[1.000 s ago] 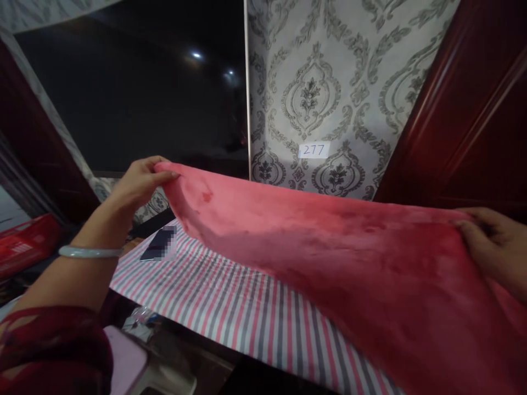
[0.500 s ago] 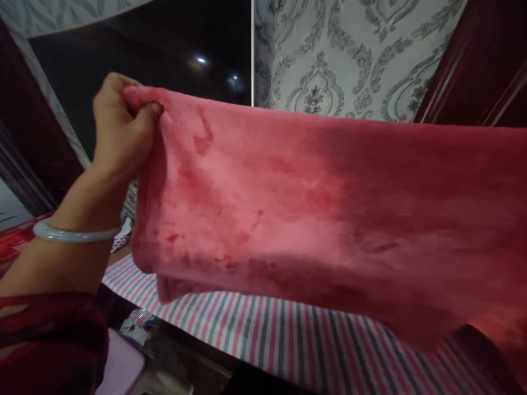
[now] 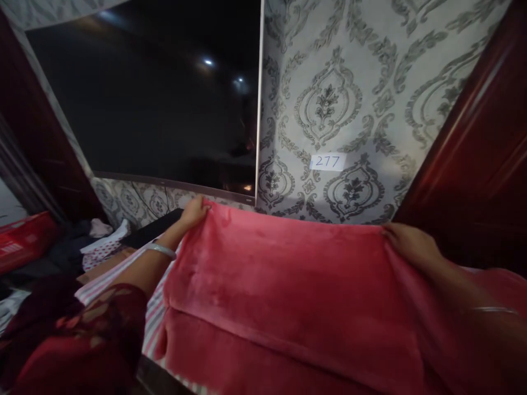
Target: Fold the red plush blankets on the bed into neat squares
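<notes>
Home interior; living room or bedroom, can't tell which.
Evidence: big flat-screen TV (image 3: 164,104), gray damask-pattern wallpaper (image 3: 382,104) beside it, glossy dark-red woodwork (image 3: 489,137) far right. Also plush red cloth (image 3: 288,274) over a striped cover (image 3: 153,315), plus a loose pile of odds and ends (image 3: 101,251) at left.

We read a handwritten "277" on the white label (image 3: 328,162) on the patterned wallpaper (image 3: 349,71); the pale marks on the red item (image 3: 28,241) at left we cannot make out.
</notes>
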Motion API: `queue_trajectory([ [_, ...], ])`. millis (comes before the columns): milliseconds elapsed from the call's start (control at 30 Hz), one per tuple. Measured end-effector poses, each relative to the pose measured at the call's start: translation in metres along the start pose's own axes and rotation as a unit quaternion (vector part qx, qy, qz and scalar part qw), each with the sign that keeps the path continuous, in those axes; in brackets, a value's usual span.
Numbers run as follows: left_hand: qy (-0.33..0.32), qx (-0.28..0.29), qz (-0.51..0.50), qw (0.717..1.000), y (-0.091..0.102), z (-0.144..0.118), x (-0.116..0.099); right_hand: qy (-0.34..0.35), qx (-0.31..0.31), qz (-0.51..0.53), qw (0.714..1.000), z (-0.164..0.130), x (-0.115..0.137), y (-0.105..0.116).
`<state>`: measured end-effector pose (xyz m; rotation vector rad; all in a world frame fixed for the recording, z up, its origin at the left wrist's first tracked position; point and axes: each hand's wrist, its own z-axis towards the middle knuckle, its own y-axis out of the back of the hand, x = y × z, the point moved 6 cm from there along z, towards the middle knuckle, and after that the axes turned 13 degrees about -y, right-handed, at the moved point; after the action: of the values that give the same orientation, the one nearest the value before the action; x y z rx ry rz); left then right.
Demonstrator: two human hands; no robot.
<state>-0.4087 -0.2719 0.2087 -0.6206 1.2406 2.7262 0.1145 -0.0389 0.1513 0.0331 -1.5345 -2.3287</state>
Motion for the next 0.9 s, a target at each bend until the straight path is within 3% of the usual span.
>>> queue_trajectory([
  [67, 0.024, 0.016, 0.012, 1.0, -0.029, 0.001, 0.022, 0.014, 0.023, -0.015, 1.0, 0.004, 0.009, -0.038],
  [167, 0.059, 0.042, 0.03, 0.997, -0.062, 0.011, 0.054, -0.01, 0.047, -0.056, 0.997, 0.017, 0.011, -0.073],
  [400, 0.134, 0.066, 0.061, 0.987, -0.123, 0.034, 0.108, -0.042, 0.057, -0.095, 0.993, 0.053, 0.013, -0.113],
  [533, 0.166, 0.083, 0.043, 0.982, -0.154, 0.023, 0.121, -0.038, 0.064, -0.099, 0.992, 0.055, 0.015, -0.141],
  [633, 0.189, 0.121, 0.012, 0.974, -0.163, 0.01, 0.134, -0.013, 0.065, -0.095, 0.993, 0.05, 0.022, -0.151],
  [700, 0.204, 0.15, -0.016, 0.967, -0.159, -0.001, 0.144, 0.03, 0.055, -0.059, 0.996, 0.035, 0.034, -0.149],
  [767, 0.217, 0.171, -0.048, 0.96, -0.149, -0.016, 0.154, 0.105, 0.061, 0.026, 0.992, -0.001, 0.052, -0.143],
  [833, 0.23, 0.178, -0.08, 0.954, -0.135, -0.039, 0.162, 0.19, 0.099, 0.123, 0.969, -0.057, 0.07, -0.137],
  [900, 0.243, 0.173, -0.105, 0.949, -0.119, -0.068, 0.168, 0.236, 0.126, 0.153, 0.951, -0.118, 0.077, -0.131],
])
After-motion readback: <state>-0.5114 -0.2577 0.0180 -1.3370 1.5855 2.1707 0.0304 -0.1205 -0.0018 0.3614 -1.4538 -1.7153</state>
